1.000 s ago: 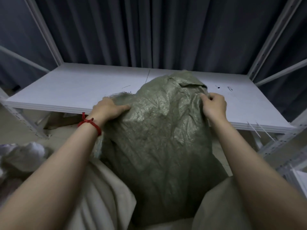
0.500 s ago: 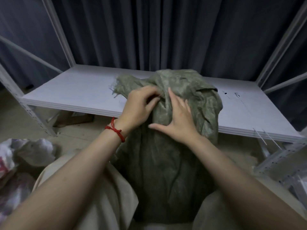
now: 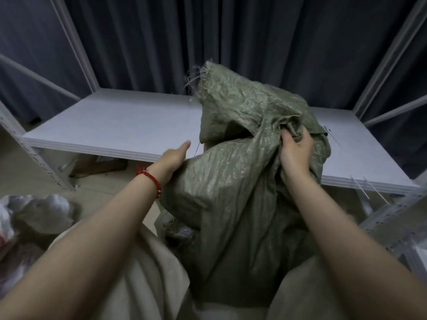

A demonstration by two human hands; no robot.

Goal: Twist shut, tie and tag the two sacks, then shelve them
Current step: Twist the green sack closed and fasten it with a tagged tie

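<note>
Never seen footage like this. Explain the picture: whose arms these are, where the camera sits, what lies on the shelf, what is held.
No machine: a person works bare-handed, filmed by one wide-angle camera worn on their head, looking down. The right hand grips bunched cloth near the mouth of a green woven sack standing between their legs. The left hand rests against the sack's side, fingers hidden. A few thin white strips lie at the right edge of the white shelf board.
</note>
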